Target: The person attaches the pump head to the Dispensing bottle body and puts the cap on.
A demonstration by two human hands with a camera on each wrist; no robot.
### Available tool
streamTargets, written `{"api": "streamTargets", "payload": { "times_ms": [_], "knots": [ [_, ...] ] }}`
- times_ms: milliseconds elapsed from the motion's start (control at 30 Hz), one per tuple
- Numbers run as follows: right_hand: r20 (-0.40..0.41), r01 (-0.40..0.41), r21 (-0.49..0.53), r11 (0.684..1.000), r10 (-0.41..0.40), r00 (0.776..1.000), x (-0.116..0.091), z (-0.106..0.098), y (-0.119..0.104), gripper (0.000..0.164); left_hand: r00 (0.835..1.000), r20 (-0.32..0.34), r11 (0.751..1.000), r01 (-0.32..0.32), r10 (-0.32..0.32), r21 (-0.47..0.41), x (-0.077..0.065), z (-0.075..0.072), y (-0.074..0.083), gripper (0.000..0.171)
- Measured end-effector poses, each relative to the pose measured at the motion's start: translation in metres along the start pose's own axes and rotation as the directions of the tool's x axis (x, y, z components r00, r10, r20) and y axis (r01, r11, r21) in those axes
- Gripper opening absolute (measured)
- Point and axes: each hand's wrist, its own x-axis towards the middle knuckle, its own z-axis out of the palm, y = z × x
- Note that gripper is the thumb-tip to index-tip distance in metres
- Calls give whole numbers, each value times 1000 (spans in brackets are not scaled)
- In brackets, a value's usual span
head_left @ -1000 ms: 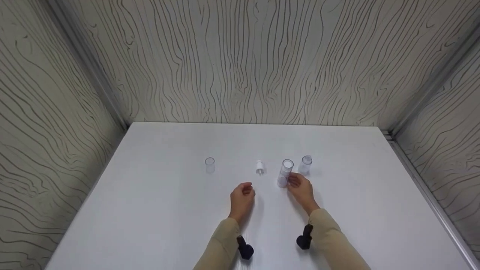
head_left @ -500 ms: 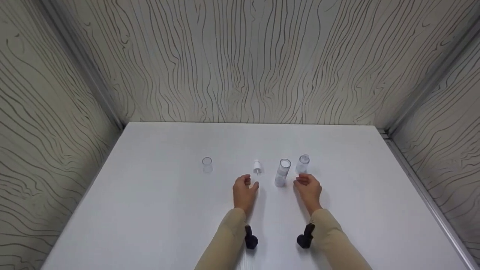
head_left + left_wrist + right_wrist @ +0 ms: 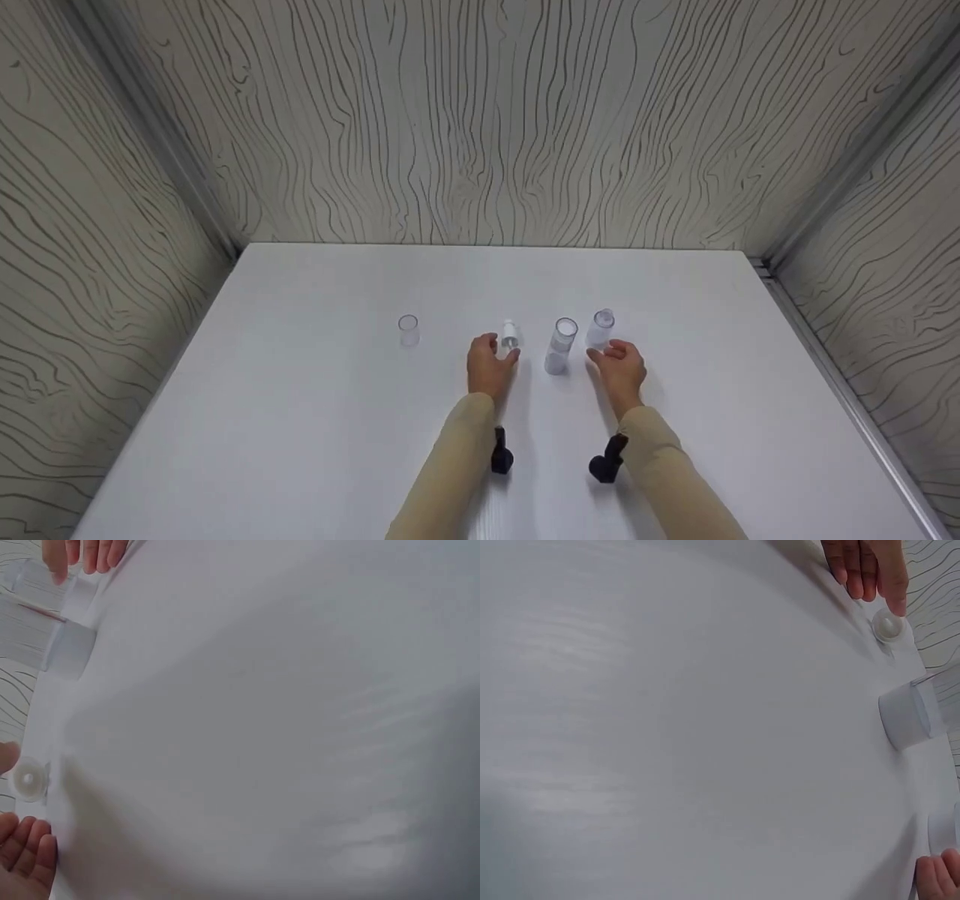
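My left hand [image 3: 489, 369] is at a small white pump head [image 3: 511, 334] with a thin stem. In the left wrist view the pump head [image 3: 28, 780] sits between the spread thumb and curved fingers, with no clear grip. My right hand [image 3: 619, 369] is just in front of a clear bottle [image 3: 601, 328] with a narrower top; its thumb and fingers are apart near the lower part. Whether they touch it cannot be told. Between the hands a taller clear tube [image 3: 560, 346] with a whitish inside stands upright, touched by neither hand.
A short clear cap-like cylinder [image 3: 409, 331] stands to the left on the white table [image 3: 300, 390]. Wood-patterned panels [image 3: 465, 127] rise behind the table and at both sides. Each wrist wears a small black camera [image 3: 606, 461].
My right hand has let go of the tall tube and moved right to the clear bottle. The left hand has moved forward to the pump head, its thumb and fingers spreading.
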Motion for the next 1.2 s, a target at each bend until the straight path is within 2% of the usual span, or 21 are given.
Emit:
{"api": "streamTargets", "payload": {
  "times_ms": [200,433,567,800,867,967,1200],
  "knots": [
    [53,-35,31,999,33,998,6,1,-5,58,1000,18,1000,25,-25,1,7,4,1,44],
    [82,-14,30,999,12,997,15,3,-15,63,1000,6,999,28,-28,35,19,9,3,43],
    [99,14,0,1000,-14,995,18,2,-17,63,1000,-8,999,17,-16,52,23,9,3,43],
    [142,62,-34,998,-56,988,24,-4,-18,61,998,-22,993,-56,58,102,25,7,7,42],
    [139,70,-38,997,-64,988,25,-5,-18,59,998,-11,992,-58,60,113,25,6,9,41],
    [122,77,-37,996,-72,990,25,-6,-17,54,999,16,991,-50,49,122,26,5,10,39],
    [96,89,-23,996,-86,992,23,-5,-16,49,999,48,996,20,-24,89,27,2,12,34]
  ]
}}
